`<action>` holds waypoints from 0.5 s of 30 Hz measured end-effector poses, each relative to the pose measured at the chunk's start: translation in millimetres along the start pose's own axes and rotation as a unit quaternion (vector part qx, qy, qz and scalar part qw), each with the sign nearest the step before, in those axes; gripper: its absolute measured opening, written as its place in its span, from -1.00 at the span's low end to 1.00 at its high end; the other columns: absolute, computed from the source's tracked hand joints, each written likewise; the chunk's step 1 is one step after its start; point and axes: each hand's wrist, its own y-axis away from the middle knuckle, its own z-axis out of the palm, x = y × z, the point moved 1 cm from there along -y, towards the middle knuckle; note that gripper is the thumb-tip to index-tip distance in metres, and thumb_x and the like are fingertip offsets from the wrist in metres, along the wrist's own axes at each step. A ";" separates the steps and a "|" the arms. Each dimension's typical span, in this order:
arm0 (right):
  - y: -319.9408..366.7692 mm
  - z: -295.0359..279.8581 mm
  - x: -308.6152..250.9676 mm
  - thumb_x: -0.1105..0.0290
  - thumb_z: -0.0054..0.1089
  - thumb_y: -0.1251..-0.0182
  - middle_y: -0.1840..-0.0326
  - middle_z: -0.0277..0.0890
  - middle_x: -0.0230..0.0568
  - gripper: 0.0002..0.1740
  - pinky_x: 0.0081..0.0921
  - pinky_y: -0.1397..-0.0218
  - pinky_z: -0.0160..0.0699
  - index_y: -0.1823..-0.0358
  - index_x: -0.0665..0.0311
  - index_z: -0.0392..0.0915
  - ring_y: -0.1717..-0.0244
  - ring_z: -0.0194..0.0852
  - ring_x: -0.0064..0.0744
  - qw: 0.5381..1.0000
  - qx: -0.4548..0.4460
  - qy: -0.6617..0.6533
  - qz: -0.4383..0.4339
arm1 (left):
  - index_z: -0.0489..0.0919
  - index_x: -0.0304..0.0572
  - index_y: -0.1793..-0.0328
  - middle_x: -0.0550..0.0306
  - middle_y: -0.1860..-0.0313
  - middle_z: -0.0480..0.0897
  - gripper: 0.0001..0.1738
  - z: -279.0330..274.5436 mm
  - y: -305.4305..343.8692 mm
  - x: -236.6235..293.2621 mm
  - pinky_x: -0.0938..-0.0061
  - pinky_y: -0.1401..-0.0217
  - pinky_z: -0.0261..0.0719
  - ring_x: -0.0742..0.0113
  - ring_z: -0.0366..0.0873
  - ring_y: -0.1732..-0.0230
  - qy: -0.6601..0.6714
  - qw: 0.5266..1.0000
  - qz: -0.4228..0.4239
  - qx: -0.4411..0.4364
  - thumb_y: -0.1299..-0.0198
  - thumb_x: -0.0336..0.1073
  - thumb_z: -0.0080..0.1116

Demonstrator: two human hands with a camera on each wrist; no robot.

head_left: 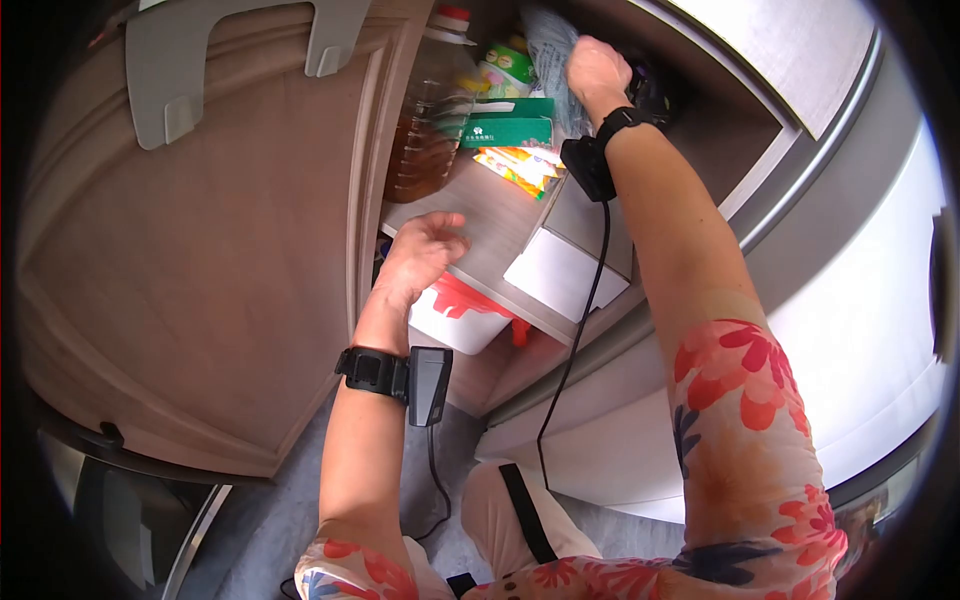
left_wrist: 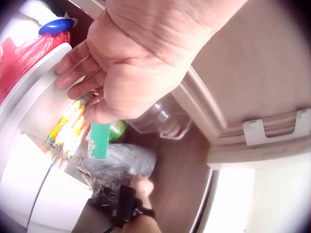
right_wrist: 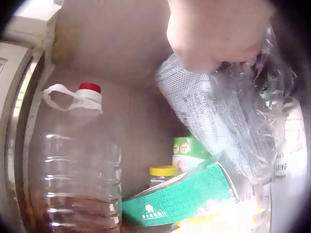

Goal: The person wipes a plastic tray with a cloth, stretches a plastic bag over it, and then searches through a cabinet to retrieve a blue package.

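Observation:
Deep in the cabinet, the right hand [head_left: 598, 72] has its fingers curled on a clear plastic bag [right_wrist: 262, 111] beside a grey mesh-patterned roll [right_wrist: 194, 104]. The same bag [left_wrist: 104, 170] shows below the green box in the left wrist view. The left hand [head_left: 423, 255] is over the shelf's front edge with loosely bent fingers, holding nothing; in its own view the hand [left_wrist: 131, 73] hangs above the shelf. A green box [head_left: 508, 122] and orange-yellow packets [head_left: 515, 168] lie between the hands.
A large bottle with a red cap [head_left: 428, 110] stands at the shelf's left. White boxes [head_left: 565, 272] sit at the front right. Below is a white container with red plastic [head_left: 458, 315]. The cabinet door [head_left: 200, 250] hangs open at left.

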 end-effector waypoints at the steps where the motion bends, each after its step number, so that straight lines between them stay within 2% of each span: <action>1: 0.3 -6.7 -4.1 0.39 -0.05 -0.19 0.04 0.56 -0.04 -0.71 -0.27 -0.05 0.51 0.15 0.19 0.64 -0.04 0.53 -0.11 1.000 -0.001 0.002 0.001 | 0.49 -0.39 -0.06 0.16 0.33 0.58 -0.56 2.9 -0.9 0.8 0.60 0.23 0.46 0.45 0.48 0.35 -0.009 1.000 0.005 -0.001 0.00 -0.41 0.21; 3: 0.7 -19.7 -15.7 0.37 -0.04 -0.20 0.02 0.57 -0.09 -0.70 -0.29 -0.06 0.51 0.11 0.16 0.63 -0.05 0.53 -0.15 0.996 -0.028 0.056 -0.065 | 0.50 -0.39 -0.06 0.16 0.34 0.58 -0.56 7.6 -3.1 1.4 0.60 0.23 0.46 0.45 0.48 0.35 -0.019 1.000 0.007 -0.004 -0.01 -0.39 0.21; 5: 2.1 -29.5 -29.0 0.36 -0.02 -0.19 0.01 0.57 -0.15 -0.69 -0.30 -0.07 0.51 0.07 0.11 0.62 -0.05 0.54 -0.18 0.992 -0.063 0.074 -0.079 | 0.47 -0.37 -0.11 0.16 0.30 0.59 -0.51 13.6 -5.3 1.4 0.58 0.23 0.48 0.43 0.50 0.33 0.014 0.999 0.014 -0.027 -0.02 -0.35 0.22; 6: -2.1 -25.2 -32.6 0.34 0.01 -0.19 -0.01 0.56 -0.20 -0.69 -0.32 -0.05 0.52 0.07 0.09 0.63 -0.05 0.54 -0.20 0.990 -0.078 0.045 -0.105 | 0.47 -0.37 -0.11 0.16 0.30 0.59 -0.51 18.1 -4.8 3.6 0.58 0.23 0.48 0.43 0.50 0.33 0.015 0.999 0.014 -0.030 -0.02 -0.35 0.22; 7: 7.8 -35.4 -39.3 0.32 0.05 -0.18 0.00 0.56 -0.19 -0.72 -0.33 -0.03 0.54 0.11 0.11 0.64 -0.04 0.54 -0.24 0.980 -0.094 0.081 -0.153 | 0.42 -0.34 -0.18 0.14 0.23 0.59 -0.44 22.4 -3.3 8.1 0.58 0.24 0.49 0.43 0.51 0.29 0.035 0.999 0.008 -0.029 -0.02 -0.32 0.24; 8: 16.9 -45.5 -46.7 0.29 0.13 -0.10 0.03 0.58 -0.19 -0.71 -0.33 0.00 0.55 0.14 0.13 0.65 -0.03 0.55 -0.24 0.968 -0.123 0.117 -0.184 | 0.36 -0.32 -0.25 0.13 0.17 0.59 -0.37 26.5 -1.7 13.1 0.58 0.25 0.51 0.43 0.53 0.25 0.055 0.998 0.002 -0.027 -0.03 -0.28 0.26; 9: 18.7 -46.6 -55.3 0.29 0.19 -0.01 0.08 0.60 -0.19 -0.69 -0.31 0.03 0.56 0.17 0.12 0.65 0.00 0.57 -0.21 0.966 -0.183 0.101 -0.152 | 0.36 -0.32 -0.25 0.13 0.17 0.59 -0.37 30.8 0.1 17.8 0.58 0.25 0.51 0.43 0.53 0.25 0.055 0.998 0.004 -0.033 -0.03 -0.28 0.26; 10: 19.1 -37.0 -62.4 0.28 0.20 0.04 0.10 0.60 -0.16 -0.69 -0.30 0.05 0.57 0.19 0.10 0.66 0.00 0.57 -0.20 0.957 -0.222 0.110 -0.152 | 0.27 -0.28 -0.31 0.12 0.09 0.56 -0.28 35.8 2.4 22.4 0.58 0.27 0.54 0.42 0.53 0.20 0.088 0.996 -0.002 -0.014 -0.03 -0.25 0.28; 11: 23.4 -28.8 -60.7 0.31 0.17 0.03 0.09 0.60 -0.13 -0.72 -0.29 0.06 0.57 0.22 0.08 0.67 0.01 0.58 -0.22 0.948 -0.225 0.086 -0.207 | 0.17 -0.24 -0.38 0.11 0.01 0.53 -0.19 40.7 2.3 26.7 0.58 0.29 0.56 0.42 0.53 0.15 0.120 0.993 -0.006 0.004 -0.03 -0.21 0.29; 12: 9.2 0.3 -74.1 0.31 0.16 0.05 0.08 0.59 -0.11 -0.69 -0.28 0.05 0.56 0.20 0.09 0.67 0.03 0.58 -0.20 0.922 -0.314 0.120 -0.191 | -0.09 -0.17 -0.50 -0.06 -0.19 0.39 0.13 42.0 -1.7 23.9 0.51 0.30 0.50 0.31 0.47 -0.05 0.157 0.987 -0.001 -0.019 0.09 -0.11 0.40; 13: 32.3 -16.2 -78.9 0.31 0.16 0.08 0.10 0.60 -0.10 -0.66 -0.27 0.05 0.55 0.19 0.12 0.67 0.06 0.59 -0.16 0.917 -0.321 0.075 -0.223 | -0.09 -0.17 -0.50 -0.06 -0.19 0.39 0.13 44.3 -2.2 25.7 0.51 0.30 0.50 0.31 0.47 -0.05 0.157 0.987 0.004 -0.025 0.09 -0.11 0.40; 14: 44.2 -24.5 -85.4 0.32 0.17 0.11 0.11 0.59 -0.07 -0.65 -0.26 0.04 0.55 0.20 0.16 0.67 0.07 0.59 -0.14 0.883 -0.427 0.049 -0.185 | -0.14 -0.14 -0.51 -0.05 -0.20 0.38 0.16 46.3 -1.5 27.4 0.51 0.31 0.51 0.29 0.47 -0.07 0.188 0.981 0.020 -0.032 0.10 -0.10 0.40; 15: 60.1 -32.7 -89.9 0.33 0.15 0.13 0.16 0.61 -0.10 -0.68 -0.26 0.10 0.56 0.28 0.19 0.67 0.13 0.61 -0.16 0.877 -0.441 0.030 -0.190 | -0.19 -0.10 -0.52 -0.04 -0.21 0.38 0.19 47.2 -1.1 28.8 0.51 0.31 0.52 0.27 0.47 -0.08 0.218 0.974 0.036 -0.038 0.10 -0.09 0.41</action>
